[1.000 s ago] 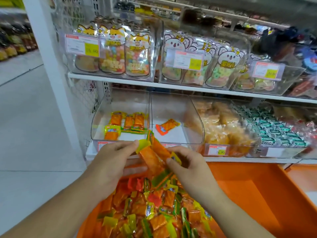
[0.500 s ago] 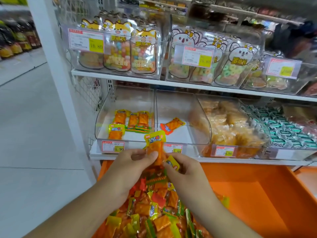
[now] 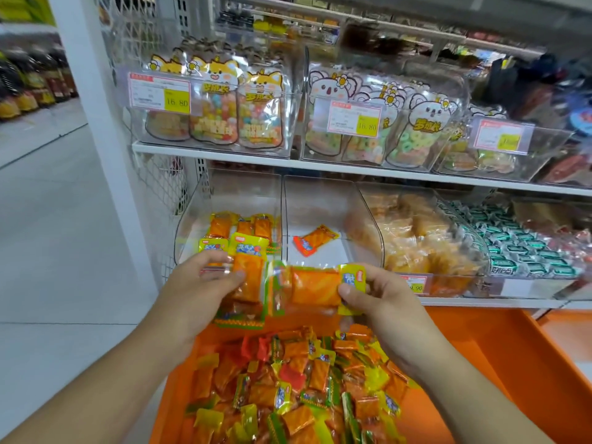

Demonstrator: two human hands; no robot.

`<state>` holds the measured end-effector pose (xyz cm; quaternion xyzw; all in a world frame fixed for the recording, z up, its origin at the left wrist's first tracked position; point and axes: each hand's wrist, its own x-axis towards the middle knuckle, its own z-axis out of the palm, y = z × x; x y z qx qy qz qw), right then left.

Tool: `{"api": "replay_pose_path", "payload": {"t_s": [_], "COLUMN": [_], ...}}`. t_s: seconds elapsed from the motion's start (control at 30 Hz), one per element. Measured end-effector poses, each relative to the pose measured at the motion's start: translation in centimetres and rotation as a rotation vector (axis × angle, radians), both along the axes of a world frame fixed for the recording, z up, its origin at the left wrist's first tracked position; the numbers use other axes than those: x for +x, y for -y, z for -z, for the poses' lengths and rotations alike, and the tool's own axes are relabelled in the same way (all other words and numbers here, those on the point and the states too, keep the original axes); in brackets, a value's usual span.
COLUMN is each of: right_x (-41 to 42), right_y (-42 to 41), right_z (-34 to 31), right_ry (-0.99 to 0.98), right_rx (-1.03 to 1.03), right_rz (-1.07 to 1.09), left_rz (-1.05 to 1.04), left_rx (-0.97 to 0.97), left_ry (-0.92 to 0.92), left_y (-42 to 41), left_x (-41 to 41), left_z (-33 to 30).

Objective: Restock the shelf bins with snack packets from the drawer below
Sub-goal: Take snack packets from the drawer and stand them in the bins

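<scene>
My left hand [image 3: 205, 283] grips a small bunch of orange snack packets [image 3: 245, 277], thumb on top and fingers curled underneath, with the yellow printed end of one packet standing up above my fingers. My right hand [image 3: 381, 296] pinches another orange packet [image 3: 315, 288] by its yellow end, thumb and fingers closed on it, so that it lies sideways between my two hands. Both hands are raised above the open orange drawer [image 3: 499, 363], just in front of the lower shelf edge.

The drawer below holds a loose heap of packets [image 3: 298, 389] in orange, yellow, green and red wrappers.

On the lower shelf, the clear left bin [image 3: 195, 213] has only a few orange packets at its back and front. The clear bin next to it [image 3: 323, 200] holds a single orange packet [image 3: 315, 240] lying flat. Further right are bins of pale wrapped snacks [image 3: 413, 238] and green wrapped sweets [image 3: 512, 248].

On the upper shelf [image 3: 288, 163] stand bags of coloured sweets [image 3: 237, 113] behind price tags.
</scene>
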<state>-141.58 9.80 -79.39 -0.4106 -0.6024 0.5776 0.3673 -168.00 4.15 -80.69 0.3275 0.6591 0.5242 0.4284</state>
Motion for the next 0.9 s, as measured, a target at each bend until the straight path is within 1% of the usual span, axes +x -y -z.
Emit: {"api": "replay_pose_path", "payload": {"t_s": [0.13, 0.23, 0.3, 0.4, 0.5, 0.53, 0.57, 0.67, 0.73, 0.9], "right_x": [-0.2, -0.7, -1.0, -1.3, -1.6, -1.7, -1.8, -2.0, -2.0, -3.0], "right_y": [0.0, 0.1, 0.0, 0.0, 0.1, 0.1, 0.1, 0.1, 0.1, 0.0], "right_z": [0.1, 0.7, 1.2, 1.8, 1.8, 1.7, 1.5, 0.9, 0.7, 0.6], "right_ry": [0.161, 0.269, 0.322, 0.404, 0.517, 0.524, 0.486, 0.223, 0.179, 0.201], "right_rx": [0.156, 0.285, 0.342, 0.398, 0.433, 0.409, 0.343, 0.067, 0.044, 0.046], "right_rz": [0.012, 0.100, 0.155, 0.158, 0.184, 0.192, 0.192, 0.105, 0.038, 0.060], "left_rz": [0.216, 0.306, 0.371, 0.434, 0.439, 0.419, 0.392, 0.351, 0.352, 0.367], "left_rx": [-0.057, -0.073, -0.082, -0.093, -0.080, -0.072, -0.061, -0.040, -0.038, -0.071], "left_ry": [0.002, 0.021, -0.005, -0.084, -0.133, -0.128, -0.119, -0.102, -0.112, -0.119], "left_y": [0.4, 0.9, 1.1, 1.3, 1.5, 1.5, 1.5, 1.5, 1.6, 1.5], "left_x": [1.8, 3.6, 4.5, 5.3, 5.6, 5.6, 5.6, 5.4, 5.2, 4.9], "left_z": [0.2, 0.1, 0.4, 0.7, 0.9, 1.0, 0.9, 0.7, 0.5, 0.2]}}
